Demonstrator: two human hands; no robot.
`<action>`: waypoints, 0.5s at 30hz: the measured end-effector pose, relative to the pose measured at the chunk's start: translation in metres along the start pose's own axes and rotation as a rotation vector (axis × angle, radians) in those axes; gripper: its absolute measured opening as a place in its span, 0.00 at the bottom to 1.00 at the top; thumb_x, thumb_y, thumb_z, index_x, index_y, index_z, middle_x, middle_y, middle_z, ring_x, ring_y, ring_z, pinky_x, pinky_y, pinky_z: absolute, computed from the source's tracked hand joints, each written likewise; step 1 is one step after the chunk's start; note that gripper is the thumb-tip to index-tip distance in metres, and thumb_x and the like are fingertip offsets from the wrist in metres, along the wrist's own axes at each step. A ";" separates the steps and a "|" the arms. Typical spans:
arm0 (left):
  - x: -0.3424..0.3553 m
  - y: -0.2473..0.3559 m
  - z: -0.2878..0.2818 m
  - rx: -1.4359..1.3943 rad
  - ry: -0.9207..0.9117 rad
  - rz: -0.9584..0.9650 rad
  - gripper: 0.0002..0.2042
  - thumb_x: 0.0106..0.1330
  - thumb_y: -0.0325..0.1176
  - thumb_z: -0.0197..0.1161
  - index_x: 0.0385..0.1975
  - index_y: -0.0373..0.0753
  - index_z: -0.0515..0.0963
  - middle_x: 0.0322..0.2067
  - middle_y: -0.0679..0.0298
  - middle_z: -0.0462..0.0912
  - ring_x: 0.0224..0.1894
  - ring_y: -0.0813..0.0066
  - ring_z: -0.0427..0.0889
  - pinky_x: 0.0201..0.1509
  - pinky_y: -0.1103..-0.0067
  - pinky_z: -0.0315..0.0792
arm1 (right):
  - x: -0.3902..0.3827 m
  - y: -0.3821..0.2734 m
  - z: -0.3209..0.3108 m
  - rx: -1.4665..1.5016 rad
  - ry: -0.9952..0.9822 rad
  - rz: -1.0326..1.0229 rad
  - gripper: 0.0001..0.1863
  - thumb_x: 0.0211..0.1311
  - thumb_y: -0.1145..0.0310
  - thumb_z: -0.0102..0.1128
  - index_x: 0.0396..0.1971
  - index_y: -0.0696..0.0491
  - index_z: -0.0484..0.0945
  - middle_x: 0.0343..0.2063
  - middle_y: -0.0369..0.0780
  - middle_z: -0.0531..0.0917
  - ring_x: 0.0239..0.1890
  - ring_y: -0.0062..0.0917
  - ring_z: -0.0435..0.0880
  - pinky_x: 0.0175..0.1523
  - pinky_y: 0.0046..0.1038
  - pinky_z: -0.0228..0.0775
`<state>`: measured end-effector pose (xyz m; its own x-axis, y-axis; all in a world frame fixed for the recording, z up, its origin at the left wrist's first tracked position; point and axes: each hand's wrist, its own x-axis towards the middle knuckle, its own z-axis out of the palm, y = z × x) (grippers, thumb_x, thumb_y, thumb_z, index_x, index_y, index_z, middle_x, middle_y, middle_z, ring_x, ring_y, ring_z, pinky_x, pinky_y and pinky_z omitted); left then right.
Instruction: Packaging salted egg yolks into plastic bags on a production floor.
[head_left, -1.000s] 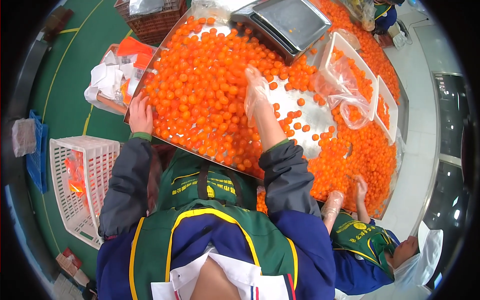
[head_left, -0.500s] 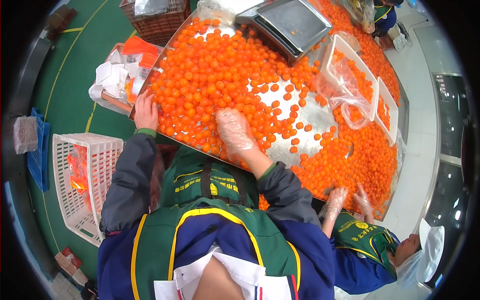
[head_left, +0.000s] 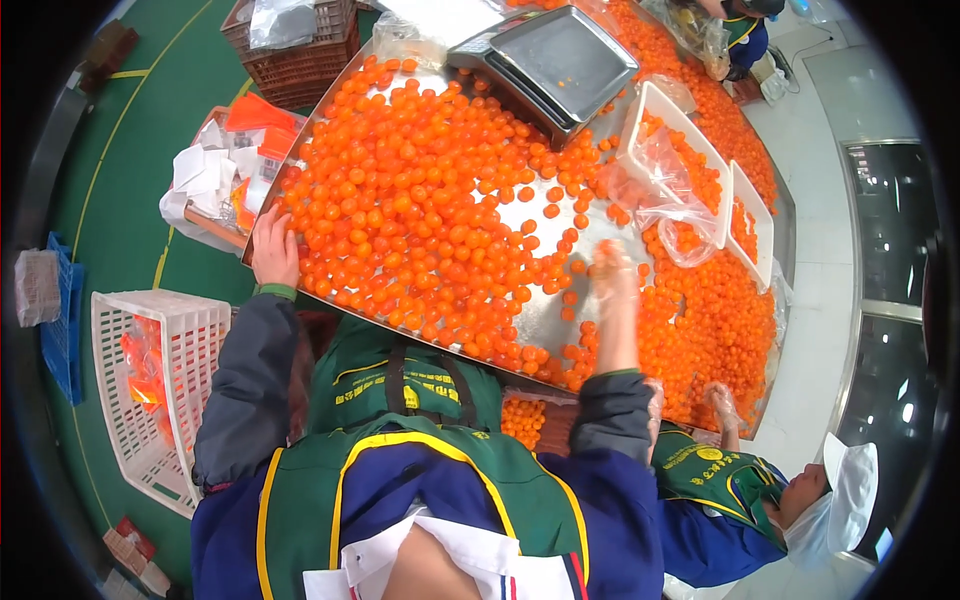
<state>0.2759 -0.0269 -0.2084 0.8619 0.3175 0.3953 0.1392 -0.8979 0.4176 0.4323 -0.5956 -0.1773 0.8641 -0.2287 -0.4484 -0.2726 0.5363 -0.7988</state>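
Note:
A wide metal tray table [head_left: 530,215] carries a mass of small, glossy orange balls [head_left: 400,210]. At its near left corner my bare left hand [head_left: 274,250] is closed on the rim, fingers hooked over the edge beside the balls. My right hand [head_left: 615,280], in a clear plastic glove, is stretched out over the tray between the main heap and the right-hand heap [head_left: 705,345]. Motion smears its fingers; some orange shows at their tips, and whether they hold a ball is unclear.
A digital scale [head_left: 550,65] stands at the tray's far side. Right of it are a white basket [head_left: 637,120] with a clear bag, and another white basket [head_left: 765,235]. A co-worker's gloved hand [head_left: 722,405] works at right. A white crate [head_left: 200,370] stands at left.
My right hand has left the main heap and swung right across the tray. My left hand stays at the rim. The whole view has shifted slightly.

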 end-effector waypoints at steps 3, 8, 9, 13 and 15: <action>0.001 -0.001 0.000 -0.018 -0.014 0.001 0.15 0.67 0.28 0.55 0.52 0.36 0.75 0.63 0.59 0.70 0.65 0.53 0.66 0.67 0.64 0.63 | 0.042 -0.082 -0.036 -0.003 0.168 -0.197 0.11 0.68 0.74 0.54 0.46 0.65 0.73 0.43 0.45 0.77 0.46 0.33 0.80 0.55 0.31 0.80; -0.002 -0.004 -0.006 0.019 -0.038 -0.016 0.15 0.68 0.27 0.54 0.53 0.35 0.73 0.63 0.57 0.69 0.66 0.54 0.66 0.69 0.65 0.61 | 0.061 -0.136 -0.022 0.208 0.229 -0.421 0.15 0.70 0.74 0.50 0.50 0.71 0.69 0.49 0.51 0.74 0.48 0.41 0.78 0.59 0.34 0.79; 0.003 0.003 0.003 -0.017 -0.035 0.006 0.15 0.68 0.27 0.54 0.53 0.35 0.73 0.63 0.57 0.69 0.66 0.54 0.66 0.69 0.65 0.61 | 0.074 -0.140 -0.056 -0.028 0.193 -0.459 0.14 0.69 0.74 0.51 0.48 0.69 0.71 0.47 0.50 0.76 0.47 0.39 0.79 0.57 0.33 0.79; -0.003 -0.001 -0.005 0.009 -0.050 -0.030 0.14 0.68 0.27 0.54 0.53 0.35 0.73 0.63 0.57 0.69 0.66 0.53 0.65 0.69 0.64 0.60 | 0.039 -0.052 -0.003 -0.425 0.089 -0.140 0.12 0.63 0.64 0.61 0.41 0.55 0.79 0.34 0.39 0.83 0.34 0.29 0.80 0.40 0.33 0.74; -0.002 0.001 -0.006 0.003 -0.061 -0.040 0.15 0.66 0.26 0.55 0.53 0.35 0.74 0.64 0.57 0.69 0.66 0.51 0.65 0.68 0.64 0.61 | -0.007 -0.022 0.015 -0.563 0.023 0.056 0.15 0.64 0.61 0.61 0.44 0.54 0.77 0.34 0.37 0.82 0.32 0.27 0.79 0.39 0.33 0.76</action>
<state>0.2715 -0.0265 -0.2036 0.8837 0.3340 0.3279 0.1752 -0.8857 0.4300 0.4391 -0.5936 -0.1506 0.8340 -0.2330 -0.5002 -0.5072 0.0335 -0.8612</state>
